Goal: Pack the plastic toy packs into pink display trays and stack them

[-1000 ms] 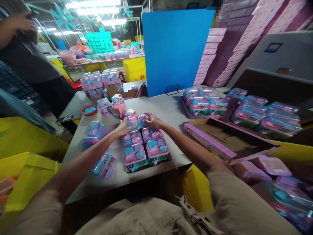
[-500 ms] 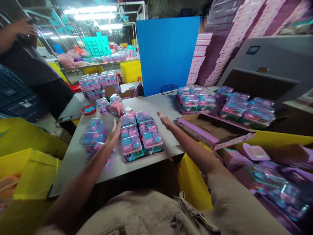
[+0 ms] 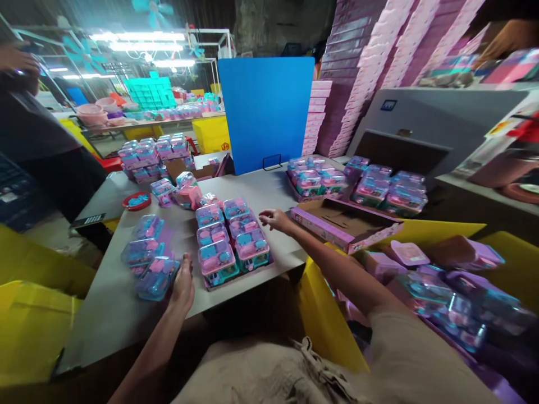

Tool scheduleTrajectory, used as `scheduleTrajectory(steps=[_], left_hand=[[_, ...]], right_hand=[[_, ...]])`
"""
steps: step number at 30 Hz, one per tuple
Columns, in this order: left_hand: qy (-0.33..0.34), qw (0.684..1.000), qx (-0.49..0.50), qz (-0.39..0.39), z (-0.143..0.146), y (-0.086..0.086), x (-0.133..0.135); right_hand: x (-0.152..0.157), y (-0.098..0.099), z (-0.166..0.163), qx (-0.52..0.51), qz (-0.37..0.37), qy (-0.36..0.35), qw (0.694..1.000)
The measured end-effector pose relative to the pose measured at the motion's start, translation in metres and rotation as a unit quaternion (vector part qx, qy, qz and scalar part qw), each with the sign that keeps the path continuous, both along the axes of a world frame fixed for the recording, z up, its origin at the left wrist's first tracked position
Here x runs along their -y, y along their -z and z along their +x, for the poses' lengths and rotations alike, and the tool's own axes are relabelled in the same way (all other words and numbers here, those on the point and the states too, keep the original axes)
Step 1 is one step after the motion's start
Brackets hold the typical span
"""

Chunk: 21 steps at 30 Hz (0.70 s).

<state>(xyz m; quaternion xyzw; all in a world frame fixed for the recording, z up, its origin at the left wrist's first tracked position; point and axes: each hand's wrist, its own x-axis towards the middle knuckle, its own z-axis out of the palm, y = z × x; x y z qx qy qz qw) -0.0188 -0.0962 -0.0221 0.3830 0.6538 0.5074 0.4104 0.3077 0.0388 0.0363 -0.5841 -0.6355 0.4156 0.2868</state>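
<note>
A shallow tray point(image 3: 208, 289) stands in front of me, filled with two rows of clear-lidded toy boxes point(image 3: 213, 233) in pink, purple and teal. My left hand point(image 3: 183, 283) is open at the tray's near left corner, thumb up. Its fingers are next to a loose toy box point(image 3: 156, 278); I cannot tell whether they touch it. More loose boxes point(image 3: 146, 252) lie behind that one. My right hand point(image 3: 273, 220) hovers by the tray's right side, holding nothing, its fingers slightly bent and apart.
An unfilled pink carton tray point(image 3: 345, 224) lies at right, before filled trays point(image 3: 315, 178). Yellow bins flank the table; the right bin holds purple boxes point(image 3: 410, 252). A blue panel point(image 3: 265, 112) stands behind. A red dish point(image 3: 137, 201) sits at left. A person point(image 3: 42, 129) stands far left.
My left hand has drawn back from the tray's far left side to its near corner. The right hand has come closer to the tray, its fingers more bent. The view has shifted right.
</note>
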Motion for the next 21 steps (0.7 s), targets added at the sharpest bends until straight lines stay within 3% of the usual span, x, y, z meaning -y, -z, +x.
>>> scheduleTrajectory(steps=[2,5,8,10,15,21], left_hand=[[-0.043,0.999,-0.002,-0.009,0.001,-0.008,0.011],[-0.024,0.980,-0.152,0.125,0.011,-0.029,0.025],[0.060,0.900,-0.316,0.295,0.028,-0.049,0.027],[0.134,0.845,-0.386,0.345,0.041,-0.058,0.021],[0.275,0.743,-0.497,0.353,0.064,-0.054,0.002],[0.278,0.715,-0.528,0.365,0.068,-0.052,0.003]], right_hand=[[-0.004,-0.003,-0.005,-0.012,0.002,-0.027,1.000],[-0.006,-0.001,-0.012,-0.009,0.003,-0.049,0.999],[-0.011,0.000,-0.012,-0.007,0.013,-0.068,0.998],[-0.016,-0.002,-0.007,-0.008,0.025,-0.103,0.994],[-0.028,-0.010,0.012,0.035,0.061,-0.234,0.970],[-0.041,-0.004,0.017,0.082,0.112,-0.298,0.945]])
